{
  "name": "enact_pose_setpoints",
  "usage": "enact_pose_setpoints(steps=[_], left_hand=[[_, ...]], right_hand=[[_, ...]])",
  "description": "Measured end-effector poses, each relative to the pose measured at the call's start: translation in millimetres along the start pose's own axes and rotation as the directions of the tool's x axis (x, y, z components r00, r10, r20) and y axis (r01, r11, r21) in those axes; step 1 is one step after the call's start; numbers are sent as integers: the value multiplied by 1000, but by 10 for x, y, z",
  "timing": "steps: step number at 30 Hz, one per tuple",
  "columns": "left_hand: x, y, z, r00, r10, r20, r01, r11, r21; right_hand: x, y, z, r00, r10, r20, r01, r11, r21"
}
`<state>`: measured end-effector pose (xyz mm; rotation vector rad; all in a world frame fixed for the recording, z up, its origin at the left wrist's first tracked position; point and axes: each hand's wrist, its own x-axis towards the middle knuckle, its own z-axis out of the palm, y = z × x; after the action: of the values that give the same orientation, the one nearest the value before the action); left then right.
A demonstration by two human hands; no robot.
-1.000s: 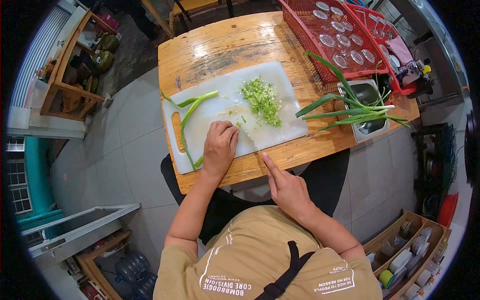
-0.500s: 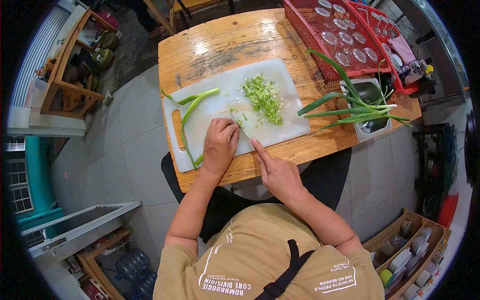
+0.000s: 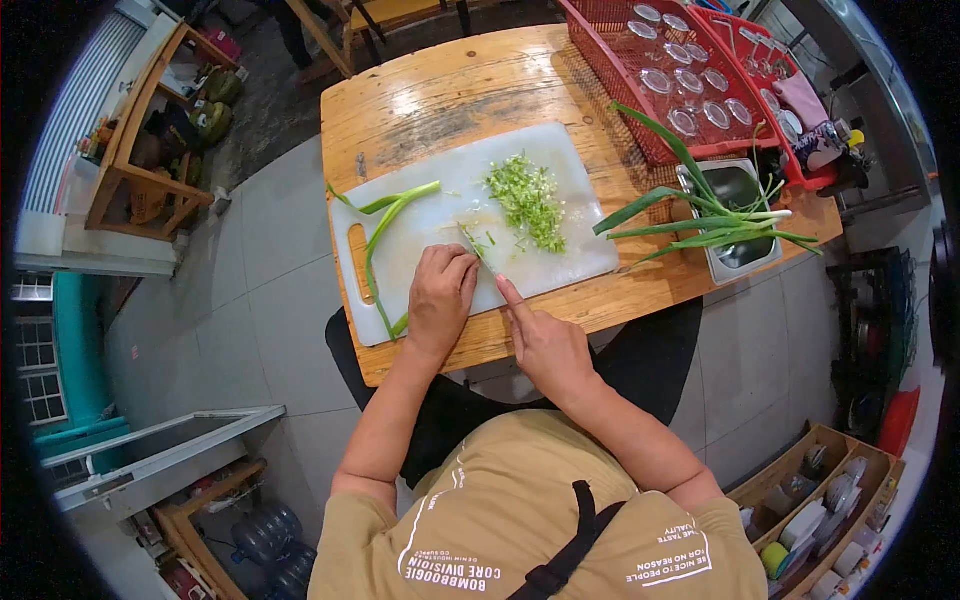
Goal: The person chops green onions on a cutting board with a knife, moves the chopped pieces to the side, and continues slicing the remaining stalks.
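A white cutting board (image 3: 590,255) lies on the wooden table. My right hand (image 3: 548,345) grips a knife (image 3: 477,247), index finger along its spine, the blade slanting up and left beside my left fingertips. My left hand (image 3: 440,295) is closed on green onion at the board's near edge; most of that piece is hidden under the fingers. Chopped green onion (image 3: 530,203) forms a heap right of the blade, with a few bits by the knife. A long green onion stalk (image 3: 374,245) lies bent at the board's left side.
Whole green onions (image 3: 715,222) lie across a metal container (image 3: 740,262) at the table's right end. Behind them stands a red basket (image 3: 625,100) of clear glasses, with another red basket (image 3: 820,180) beside it. A chair or bench is beyond the table's far edge.
The view has shifted slightly. My right hand and the knife have moved a little left, closer to my left hand. The onions and the heap look the same.
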<state>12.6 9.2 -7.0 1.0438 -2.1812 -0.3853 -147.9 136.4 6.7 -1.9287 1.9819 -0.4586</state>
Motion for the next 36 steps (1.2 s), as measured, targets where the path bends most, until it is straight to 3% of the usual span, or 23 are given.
enact_pose_setpoints(steps=[5, 7, 10, 16, 29, 31, 36], left_hand=[[-35, -21, 15, 1000, -5, -8, 5, 1000, 6], [-17, -25, 30, 1000, 12, 6, -12, 1000, 8], [6, -25, 53, 1000, 15, 5, -15, 1000, -13], [13, 4, -10, 999, 42, 19, -42, 999, 20], [-29, -70, 12, 998, 42, 49, -40, 999, -34], [-20, -54, 6, 998, 45, 47, -44, 999, -16], [-56, -30, 21, 1000, -9, 21, 9, 1000, -2]], right_hand=[[-199, 31, -119, 997, 42, 67, -43, 999, 15], [-268, 78, -150, 1000, 15, 10, -16, 985, 172], [-291, 96, -213, 998, 63, 10, -63, 969, 238], [-273, 55, -185, 999, 44, 15, -46, 965, 256], [-126, 14, -192, 998, 17, 67, -27, 989, 147], [-37, 18, -107, 1000, -17, -2, 17, 996, 84], [-292, 26, -159, 1000, -6, 1, 6, 999, 49]])
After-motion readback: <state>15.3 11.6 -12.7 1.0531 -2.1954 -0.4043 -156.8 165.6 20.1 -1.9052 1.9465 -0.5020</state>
